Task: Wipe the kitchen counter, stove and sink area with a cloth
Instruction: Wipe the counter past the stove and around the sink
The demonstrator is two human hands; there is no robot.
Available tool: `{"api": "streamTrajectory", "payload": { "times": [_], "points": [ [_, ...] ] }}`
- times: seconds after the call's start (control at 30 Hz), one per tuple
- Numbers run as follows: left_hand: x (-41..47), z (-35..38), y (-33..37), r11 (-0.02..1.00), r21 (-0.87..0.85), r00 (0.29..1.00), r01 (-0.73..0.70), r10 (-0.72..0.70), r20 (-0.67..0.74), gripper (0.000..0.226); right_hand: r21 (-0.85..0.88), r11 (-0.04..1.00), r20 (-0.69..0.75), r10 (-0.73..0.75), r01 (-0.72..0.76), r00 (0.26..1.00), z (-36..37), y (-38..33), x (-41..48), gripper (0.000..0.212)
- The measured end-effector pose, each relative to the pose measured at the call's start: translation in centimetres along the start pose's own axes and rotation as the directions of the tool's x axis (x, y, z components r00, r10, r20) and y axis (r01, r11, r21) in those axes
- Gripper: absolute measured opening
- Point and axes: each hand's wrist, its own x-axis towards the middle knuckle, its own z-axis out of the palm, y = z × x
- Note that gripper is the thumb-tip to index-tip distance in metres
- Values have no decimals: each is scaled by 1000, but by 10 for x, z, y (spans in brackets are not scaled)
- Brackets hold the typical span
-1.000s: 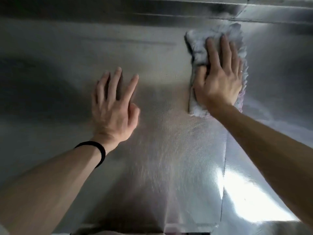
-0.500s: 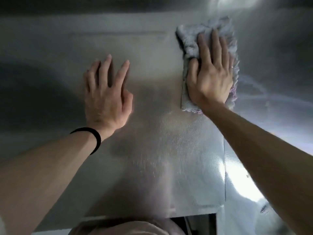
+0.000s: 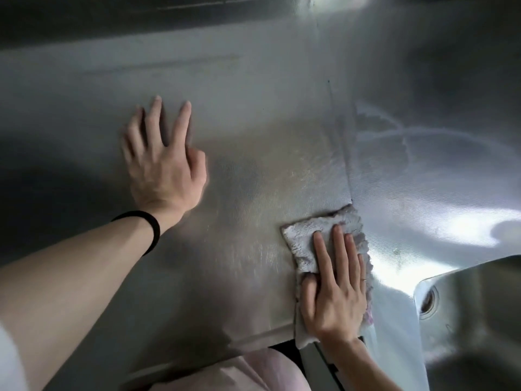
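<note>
A grey fluffy cloth [image 3: 307,238] lies folded on the stainless steel counter [image 3: 253,170], close to its front edge. My right hand [image 3: 335,289] presses flat on the cloth with straight fingers, covering its near half. My left hand [image 3: 163,159] rests on the bare counter to the left, fingers spread, a black band on its wrist. At the lower right the steel sink [image 3: 473,320] shows its rim and drain hole.
Wet wipe streaks [image 3: 394,136] mark the counter right of the cloth. A seam [image 3: 342,142] runs front to back through the steel surface. The steel backsplash [image 3: 197,15] rises at the far edge. A pale garment [image 3: 239,373] shows below the counter front.
My right hand has dragged the cloth from the far edge of the counter back toward the front edge. The view tilted down and the sink came into sight. My left hand stayed put.
</note>
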Motion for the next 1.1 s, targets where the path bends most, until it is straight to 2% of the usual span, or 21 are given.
{"api": "streamTrajectory", "payload": {
  "times": [0.2,0.3,0.4,0.53,0.7,0.9,1.1],
  "points": [
    [0,0,-1,1000,-4,1000,-12,12,19,69,2,1000,-18,8,-8,1000,2,1,0,71],
    [3,-6,5,998,-52,998,32,-30,51,70,17,1000,-12,2,-2,1000,1,0,-1,71],
    [13,-13,32,990,-117,995,79,-70,73,75,17,1000,6,-15,15,1000,1,5,1,72],
    [28,-5,94,994,-113,988,1,17,152,75,0,1000,80,-21,21,997,-6,9,22,76],
    [27,15,135,998,-27,986,56,-51,159,71,19,998,66,-61,59,996,-19,29,104,73],
    [27,22,142,998,49,993,46,-51,103,70,19,997,-113,-75,78,991,-26,25,256,65],
    [26,25,143,995,96,997,41,-47,65,69,-18,997,-147,-75,74,986,-26,3,385,62]
  ]
}}
